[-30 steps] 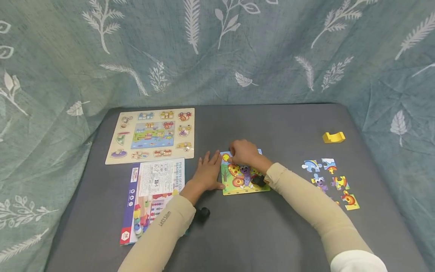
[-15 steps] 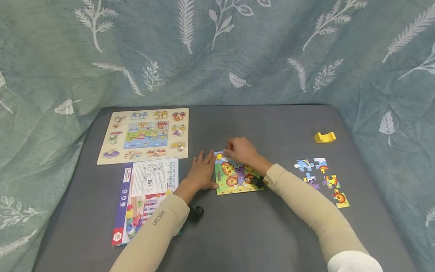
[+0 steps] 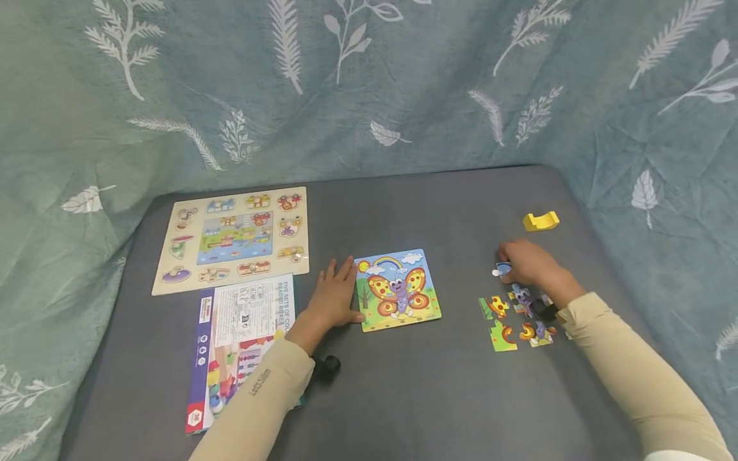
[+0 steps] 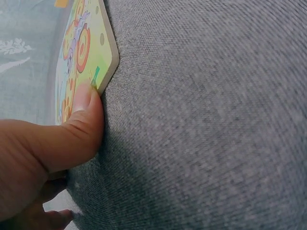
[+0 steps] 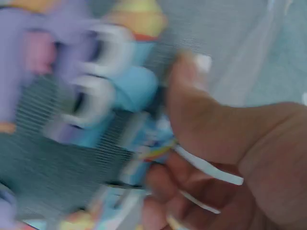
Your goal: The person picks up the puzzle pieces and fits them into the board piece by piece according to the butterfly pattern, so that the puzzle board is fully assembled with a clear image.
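A square butterfly puzzle (image 3: 398, 290) lies on the table in the head view. My left hand (image 3: 334, 298) rests at its left side with fingers spread; the left wrist view shows the thumb (image 4: 84, 103) against a corner of the board. Over to the right, my right hand (image 3: 530, 266) pinches a blue-and-white puzzle piece (image 3: 500, 269) between thumb and fingers. The right wrist view is blurred, and the fingers partly cover the piece. Just below that hand lie several loose puzzle pieces (image 3: 504, 337), some hidden by the wrist.
At the back left is a wooden peg puzzle (image 3: 164, 286) with vehicle shapes. A printed box (image 3: 254, 301) lies in front of it, partly under the left forearm. A yellow curved block (image 3: 541, 221) stands beyond the right hand, near the table's right edge.
My right hand has left the butterfly puzzle's top edge and moved right to the loose pieces, where it now pinches one. My left hand stays beside the board. The head view has shifted slightly.
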The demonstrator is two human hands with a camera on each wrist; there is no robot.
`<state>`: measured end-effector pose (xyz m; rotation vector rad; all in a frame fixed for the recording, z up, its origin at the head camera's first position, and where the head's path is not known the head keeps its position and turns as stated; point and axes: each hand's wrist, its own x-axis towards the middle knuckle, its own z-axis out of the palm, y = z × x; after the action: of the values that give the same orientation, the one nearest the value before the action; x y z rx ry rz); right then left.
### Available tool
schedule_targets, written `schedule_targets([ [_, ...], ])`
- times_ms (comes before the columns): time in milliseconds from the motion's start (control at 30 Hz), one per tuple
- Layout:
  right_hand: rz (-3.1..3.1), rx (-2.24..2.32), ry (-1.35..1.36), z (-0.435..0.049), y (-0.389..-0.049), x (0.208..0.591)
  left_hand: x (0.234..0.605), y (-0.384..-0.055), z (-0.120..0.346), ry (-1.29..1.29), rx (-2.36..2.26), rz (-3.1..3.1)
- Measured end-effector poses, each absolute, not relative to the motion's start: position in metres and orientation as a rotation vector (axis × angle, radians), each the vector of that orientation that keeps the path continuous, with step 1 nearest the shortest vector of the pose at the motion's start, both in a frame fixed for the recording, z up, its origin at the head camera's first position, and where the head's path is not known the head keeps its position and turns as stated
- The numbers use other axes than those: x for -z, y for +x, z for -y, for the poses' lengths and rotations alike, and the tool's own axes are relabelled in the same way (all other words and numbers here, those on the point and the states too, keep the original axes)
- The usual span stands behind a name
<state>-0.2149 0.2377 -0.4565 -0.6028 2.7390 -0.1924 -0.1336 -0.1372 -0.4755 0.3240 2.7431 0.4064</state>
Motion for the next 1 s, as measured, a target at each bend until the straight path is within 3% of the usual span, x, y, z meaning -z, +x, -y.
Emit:
schedule_targets([
  [233, -2.786, 0.329, -0.658, -0.212, -0.22, 0.475, 0.48, -0.125, 0.15, 0.276, -0.38, -2.759],
  [567, -2.467, 0.594, -1.012, -0.077, -0.239, 0.462, 0.484, -0.132, 0.143, 0.307, -0.374, -2.762],
  [1000, -2.647, 0.19, -0.788, -0.026, -0.236, 0.465, 0.481, -0.133, 0.137, 0.294, -0.404, -2.752],
])
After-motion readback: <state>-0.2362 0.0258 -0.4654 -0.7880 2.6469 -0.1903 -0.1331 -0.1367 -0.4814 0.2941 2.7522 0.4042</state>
